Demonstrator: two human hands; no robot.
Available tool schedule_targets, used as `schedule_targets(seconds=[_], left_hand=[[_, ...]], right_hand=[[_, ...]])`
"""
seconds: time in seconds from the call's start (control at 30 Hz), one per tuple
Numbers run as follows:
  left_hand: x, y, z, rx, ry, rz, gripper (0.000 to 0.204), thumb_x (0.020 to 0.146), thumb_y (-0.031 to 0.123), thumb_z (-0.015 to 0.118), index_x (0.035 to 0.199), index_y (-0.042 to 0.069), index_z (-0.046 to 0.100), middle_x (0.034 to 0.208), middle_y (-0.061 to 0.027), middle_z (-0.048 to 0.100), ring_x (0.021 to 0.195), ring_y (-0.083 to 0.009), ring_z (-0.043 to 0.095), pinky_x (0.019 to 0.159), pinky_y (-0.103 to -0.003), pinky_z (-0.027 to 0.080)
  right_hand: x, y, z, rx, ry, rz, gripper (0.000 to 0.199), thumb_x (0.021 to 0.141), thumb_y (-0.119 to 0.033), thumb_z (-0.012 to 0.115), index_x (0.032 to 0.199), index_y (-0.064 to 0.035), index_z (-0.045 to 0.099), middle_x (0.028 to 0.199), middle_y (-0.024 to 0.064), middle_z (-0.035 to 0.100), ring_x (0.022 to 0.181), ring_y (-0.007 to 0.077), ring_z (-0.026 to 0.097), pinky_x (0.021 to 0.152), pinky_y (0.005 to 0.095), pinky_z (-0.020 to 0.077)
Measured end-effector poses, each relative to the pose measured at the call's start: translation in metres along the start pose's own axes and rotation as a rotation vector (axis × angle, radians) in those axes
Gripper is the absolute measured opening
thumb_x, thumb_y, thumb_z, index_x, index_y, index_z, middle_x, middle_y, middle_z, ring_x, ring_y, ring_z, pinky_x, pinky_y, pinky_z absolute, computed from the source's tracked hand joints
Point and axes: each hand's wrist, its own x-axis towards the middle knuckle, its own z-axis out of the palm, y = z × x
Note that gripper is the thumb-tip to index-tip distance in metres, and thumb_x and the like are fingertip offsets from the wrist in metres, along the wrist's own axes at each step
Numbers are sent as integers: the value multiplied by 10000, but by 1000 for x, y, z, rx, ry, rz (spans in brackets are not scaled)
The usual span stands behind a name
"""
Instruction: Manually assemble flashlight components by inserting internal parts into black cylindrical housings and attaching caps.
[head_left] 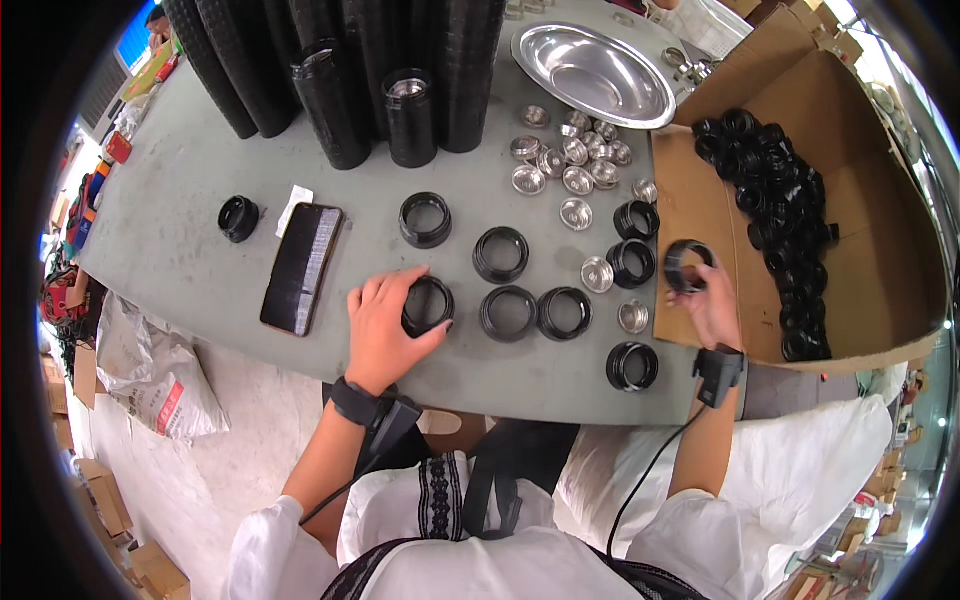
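Observation:
My left hand (385,325) is closed around a black ring (448,295) standing on the grey table, thumb and fingers on its sides. Over the table's right part, at the edge of the cardboard box, my right hand (712,308) grips another black ring (673,268) off the surface. Between the hands lie several more black rings, among them a pair side by side, one ring (486,315) touching another ring (544,325). Small shiny metal cups (577,213) are scattered beyond them and toward the right. One metal cup (632,317) sits near my right hand.
The open cardboard box (850,130) at right holds a heap of black rings (790,230). Tall black stacked columns (330,110) stand at the back, beside a steel basin (648,112). A phone (300,270) lies left, near a lone black ring (238,219).

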Motion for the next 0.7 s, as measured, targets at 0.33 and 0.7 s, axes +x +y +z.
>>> schedule_targets(seconds=[0.33,0.7], left_hand=[[-2,1,7,-84,31,32,612,663,275,784,1207,100,567,1135,-45,610,1106,-224,505,925,-371,321],[4,4,7,-115,22,7,624,652,249,785,1214,103,555,1134,-48,606,1111,-245,503,936,-397,313]], right_hand=[[52,15,113,-1395,-283,-553,379,891,-316,614,1197,-93,610,968,113,637,781,213,630,729,324,516],[104,0,-61,-1369,523,-561,531,815,-264,691,1283,-65,538,1242,189,570,1141,313,540,961,383,436]])
